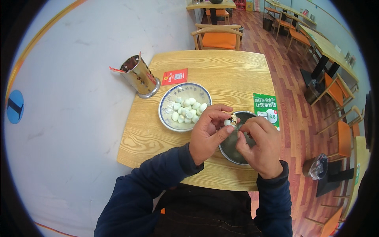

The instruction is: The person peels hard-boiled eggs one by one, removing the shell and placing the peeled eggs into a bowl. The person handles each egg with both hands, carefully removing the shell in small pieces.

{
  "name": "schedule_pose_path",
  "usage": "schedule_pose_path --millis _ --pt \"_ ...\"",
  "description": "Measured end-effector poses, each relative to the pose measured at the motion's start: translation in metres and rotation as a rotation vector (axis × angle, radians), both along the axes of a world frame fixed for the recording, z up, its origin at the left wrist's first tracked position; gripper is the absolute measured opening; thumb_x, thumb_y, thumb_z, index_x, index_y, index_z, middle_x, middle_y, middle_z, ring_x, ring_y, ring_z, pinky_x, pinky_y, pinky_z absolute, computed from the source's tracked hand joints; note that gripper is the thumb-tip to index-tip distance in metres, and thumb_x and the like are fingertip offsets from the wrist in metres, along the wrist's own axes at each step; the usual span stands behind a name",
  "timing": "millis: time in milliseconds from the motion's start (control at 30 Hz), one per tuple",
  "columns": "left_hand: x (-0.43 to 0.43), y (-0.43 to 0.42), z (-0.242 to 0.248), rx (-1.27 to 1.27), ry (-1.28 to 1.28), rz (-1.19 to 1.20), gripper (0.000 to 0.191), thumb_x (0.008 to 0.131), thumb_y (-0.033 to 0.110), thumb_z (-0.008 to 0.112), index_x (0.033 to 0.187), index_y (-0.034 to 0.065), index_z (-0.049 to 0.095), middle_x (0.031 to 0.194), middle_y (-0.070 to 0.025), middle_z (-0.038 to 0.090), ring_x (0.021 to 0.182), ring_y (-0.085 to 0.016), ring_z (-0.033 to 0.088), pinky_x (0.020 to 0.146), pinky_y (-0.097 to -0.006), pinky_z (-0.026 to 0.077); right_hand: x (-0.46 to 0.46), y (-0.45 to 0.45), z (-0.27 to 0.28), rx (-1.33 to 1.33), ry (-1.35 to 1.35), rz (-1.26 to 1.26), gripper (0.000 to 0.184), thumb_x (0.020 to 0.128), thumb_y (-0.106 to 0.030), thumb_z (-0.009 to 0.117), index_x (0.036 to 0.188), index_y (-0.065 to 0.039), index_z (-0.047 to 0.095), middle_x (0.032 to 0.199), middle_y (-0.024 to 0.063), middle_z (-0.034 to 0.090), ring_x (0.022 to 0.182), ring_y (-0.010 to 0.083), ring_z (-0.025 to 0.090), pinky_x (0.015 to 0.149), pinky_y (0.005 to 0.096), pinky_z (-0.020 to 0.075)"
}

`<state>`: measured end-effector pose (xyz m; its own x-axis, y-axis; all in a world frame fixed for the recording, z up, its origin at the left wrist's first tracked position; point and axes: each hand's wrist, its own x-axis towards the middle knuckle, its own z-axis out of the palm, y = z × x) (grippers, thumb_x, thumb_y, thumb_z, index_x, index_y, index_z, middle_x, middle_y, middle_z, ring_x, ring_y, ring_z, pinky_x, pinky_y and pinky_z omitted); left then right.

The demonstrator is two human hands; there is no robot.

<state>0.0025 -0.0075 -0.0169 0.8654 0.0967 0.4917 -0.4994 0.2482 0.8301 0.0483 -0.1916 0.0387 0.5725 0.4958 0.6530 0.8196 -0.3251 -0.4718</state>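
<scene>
My left hand (207, 133) holds a partly peeled quail egg (229, 122) between thumb and fingers. White shows on its lower side, and speckled shell still covers the upper right part. Just to the right, my right hand (262, 145) has its thumb and forefinger close together near the egg; whether a shell bit is between them is too small to tell. Below both hands stands a round metal bowl (229, 156) with dark, cloudy contents, partly hidden by them. Left of it, a white blue-rimmed bowl (165, 121) lined with clear plastic holds several pale peeled eggs (189, 110).
The wooden table (142, 142) meets a white wall (83, 112) on its left. A perforated metal chopstick holder (139, 77) stands there beside a red card (175, 77). A green printed sheet (266, 108) lies at the right edge. Chairs (219, 40) and a lined bin (315, 166) stand beyond.
</scene>
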Motion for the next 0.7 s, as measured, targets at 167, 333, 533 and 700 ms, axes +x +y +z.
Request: schedule_pose_path --millis 167,333,533,700 --pt "-0.0021 -0.0017 0.0020 -0.069 -0.024 -0.039 0.029 0.100 -0.006 0.064 0.125 0.0045 0.053 0.137 -0.0168 0.053 0.127 -0.031 0.064 0.110 -0.0437 0.053 0.0000 0.0033 -0.0013 0.050 -0.001 0.059 0.025 0.081 -0.006 0.084 0.101 -0.007 0.069 0.099 0.0095 0.070 0.085 0.0307 0.071 0.069 0.0397 0.0569" --pt "-0.0027 -0.0012 0.0023 -0.054 -0.057 -0.065 0.031 0.100 -0.010 0.061 0.126 0.0033 0.050 0.136 -0.0165 0.050 0.129 -0.029 0.062 0.110 -0.0413 0.052 -0.0002 0.0023 -0.0022 0.058 -0.009 0.059 0.026 0.082 -0.004 0.083 0.103 -0.005 0.068 0.102 0.0101 0.072 0.089 0.0304 0.072 0.072 0.0394 0.0585" --pt "-0.0023 -0.0024 0.0023 -0.060 -0.036 -0.047 0.028 0.101 -0.006 0.064 0.123 0.0048 0.051 0.137 -0.0153 0.051 0.129 -0.034 0.063 0.111 -0.0463 0.052 0.0025 0.0030 -0.0027 0.078 -0.049 0.052 0.027 0.081 0.002 0.082 0.103 -0.004 0.067 0.100 0.0115 0.073 0.082 0.0268 0.071 0.066 0.0351 0.0577" --pt "-0.0014 -0.0048 0.0020 -0.068 -0.032 -0.029 0.029 0.099 -0.007 0.066 0.121 0.0049 0.051 0.132 -0.0128 0.050 0.128 -0.034 0.063 0.111 -0.0470 0.052 0.0017 0.0050 -0.0033 0.045 -0.212 -0.036 0.030 0.078 0.005 0.082 0.101 -0.005 0.067 0.095 0.0101 0.073 0.077 0.0268 0.071 0.063 0.0356 0.0562"
